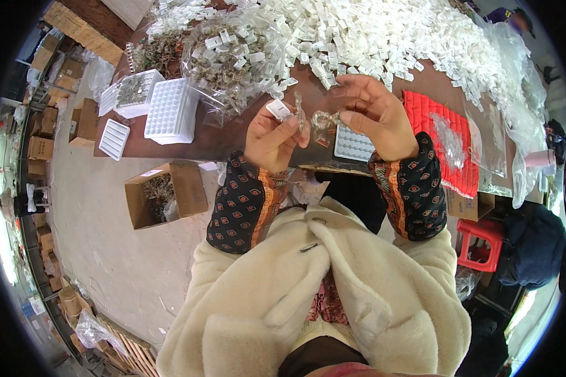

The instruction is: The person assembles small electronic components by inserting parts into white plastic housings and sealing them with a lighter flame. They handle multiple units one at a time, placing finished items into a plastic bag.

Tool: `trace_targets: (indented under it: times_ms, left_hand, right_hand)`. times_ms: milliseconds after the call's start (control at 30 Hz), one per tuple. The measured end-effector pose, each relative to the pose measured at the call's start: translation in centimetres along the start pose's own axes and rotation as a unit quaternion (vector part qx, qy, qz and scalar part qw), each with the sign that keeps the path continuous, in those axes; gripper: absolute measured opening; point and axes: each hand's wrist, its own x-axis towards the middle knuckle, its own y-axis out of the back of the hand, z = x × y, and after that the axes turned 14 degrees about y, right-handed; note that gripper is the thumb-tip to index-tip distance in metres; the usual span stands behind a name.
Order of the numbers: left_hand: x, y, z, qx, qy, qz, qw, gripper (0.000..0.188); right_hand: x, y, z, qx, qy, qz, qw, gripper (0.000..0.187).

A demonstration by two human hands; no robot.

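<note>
My left hand [275,135] pinches a small white plastic tag [278,109] together with a thin silvery piece that stands up beside it. Facing it, my right hand [380,119] has thumb and fingers closed on a small clump of shiny, brownish-clear pieces [322,120]; their exact kind is too small to make out. Both hands are raised over the table's near edge. Partly behind my right hand lies a white tray with rows of round pockets [352,146]. Beyond the hands spreads a large heap of white plastic tags [358,38].
A clear bag of small silvery parts [226,69] sits left of the heap, beside a stack of white pocketed trays [170,113]. A red quilted cloth [429,119] lies at the right. On the floor stand an open cardboard box [194,195] and a red stool [481,242].
</note>
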Motion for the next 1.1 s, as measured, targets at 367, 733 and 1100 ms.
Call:
trace_targets:
  times_ms: [367,733,1100]
  left_hand:
    - [-0.3,1.1,-0.3,0.126,0.065,0.088,0.986,0.017]
    - [-0.9,1.8,-0.4,0.588,-0.147,0.299,0.737,0.015]
    - [-2.7,-2.1,0.5,0.122,0.090,0.151,0.977,0.014]
  right_hand:
    - [0.1,0.6,0.8,0.176,0.003,0.150,0.973,0.041]
    - [-1.6,-1.4,2.4,0.074,0.049,0.203,0.975,0.036]
    - [-3.0,-2.2,1.8,0.114,0.005,0.186,0.976,0.035]
